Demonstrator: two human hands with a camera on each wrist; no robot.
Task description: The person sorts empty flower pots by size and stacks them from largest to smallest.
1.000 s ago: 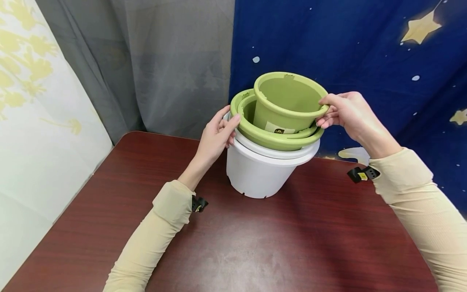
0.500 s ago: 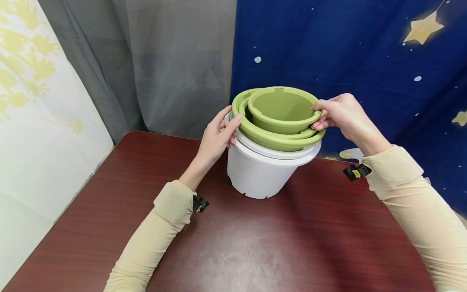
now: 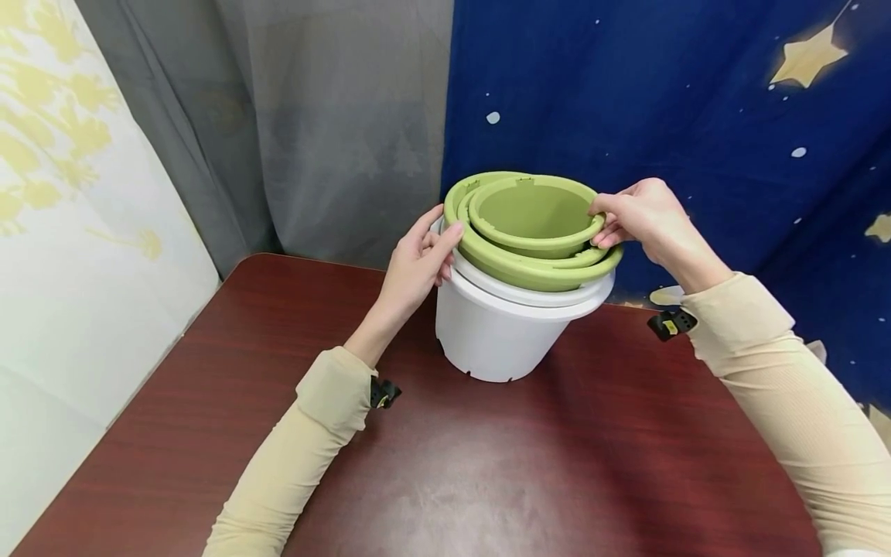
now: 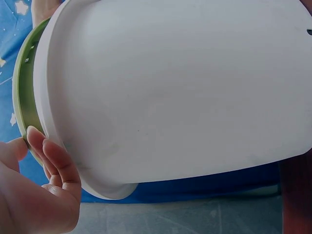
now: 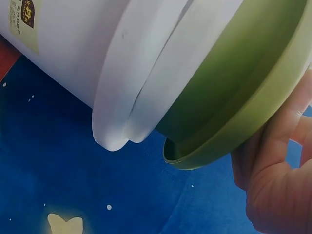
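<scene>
Nested flowerpots stand upright together, white ones outside and green ones inside. Two white rims show above the wall of the outer white flowerpot (image 3: pixel 494 340). In the head view my left hand (image 3: pixel 418 259) pinches the left side of the large green flowerpot's (image 3: pixel 518 275) rim, thumb on top. My right hand (image 3: pixel 643 216) holds the right rim of the small green flowerpot (image 3: pixel 532 209) between thumb and fingers. That pot sits inside a middle green flowerpot (image 3: pixel 567 261), of which mostly the rim shows. In the right wrist view, fingers (image 5: pixel 278 141) lie along the large green rim.
The pots stand near the back edge of a dark red wooden table (image 3: pixel 445 464). Behind it hang a grey curtain (image 3: pixel 341 131) and a blue star-patterned curtain (image 3: pixel 661 93). A white cloth with yellow prints (image 3: pixel 69 271) borders the left side.
My right hand has lowered the small green flowerpot down and leftward into the stack, so its label has dropped out of sight. My left hand stays at the large green rim.
</scene>
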